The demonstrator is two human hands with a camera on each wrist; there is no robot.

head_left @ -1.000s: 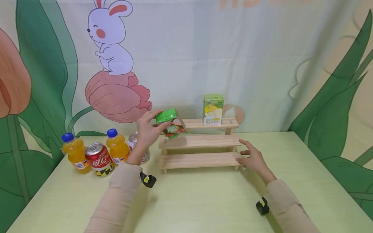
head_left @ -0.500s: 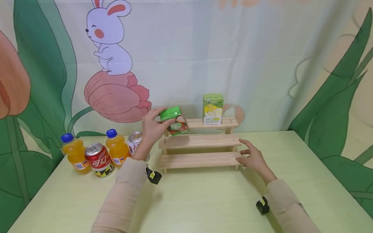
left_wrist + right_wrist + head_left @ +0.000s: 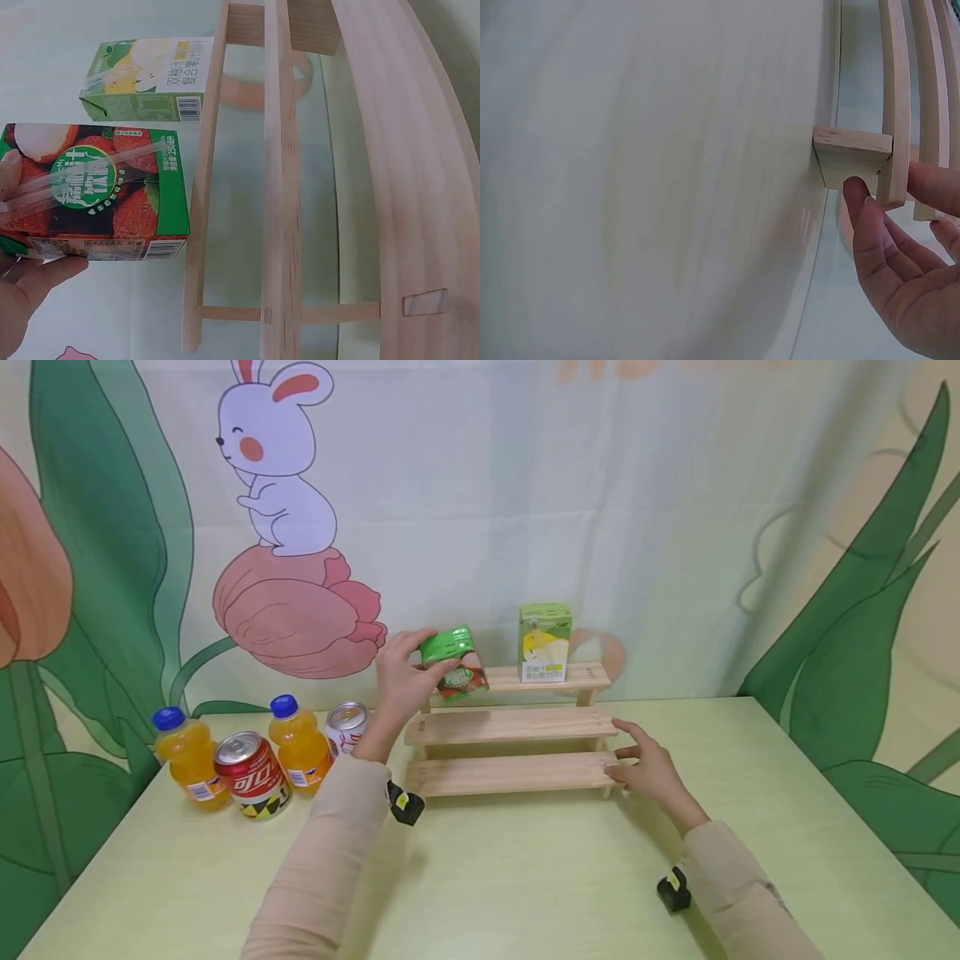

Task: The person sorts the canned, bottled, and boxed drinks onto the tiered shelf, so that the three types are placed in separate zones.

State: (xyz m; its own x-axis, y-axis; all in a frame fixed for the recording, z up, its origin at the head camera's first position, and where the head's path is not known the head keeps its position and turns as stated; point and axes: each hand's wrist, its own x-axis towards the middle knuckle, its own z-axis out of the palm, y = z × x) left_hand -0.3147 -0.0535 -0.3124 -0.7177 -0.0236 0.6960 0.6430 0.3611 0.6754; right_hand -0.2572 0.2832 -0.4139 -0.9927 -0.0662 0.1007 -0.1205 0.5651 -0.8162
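My left hand [image 3: 403, 681] holds a lychee juice box [image 3: 454, 667] between thumb and fingers, tilted, with its green top up. The carton's base is over the left part of the top shelf; in the left wrist view the lychee juice box [image 3: 90, 187] appears close to that shelf, and I cannot tell if they touch. A three-tier wooden rack [image 3: 517, 724] stands on the table. My right hand [image 3: 651, 770] grips the right end of its lowest step, thumb and fingers on either side of the board [image 3: 895, 112]. A green pomelo juice box [image 3: 545, 643] stands upright on the top shelf, right of centre.
Left of the rack, two orange drink bottles [image 3: 300, 743] with blue caps, a red soda can [image 3: 252, 777] and a white can [image 3: 347, 728] stand on the pale table [image 3: 510, 877]. A printed curtain [image 3: 450, 527] hangs behind the table.
My left hand has moved a little to the right and up, bringing the lychee juice box over the top shelf's left part. My right hand has stayed on the rack's lowest step.
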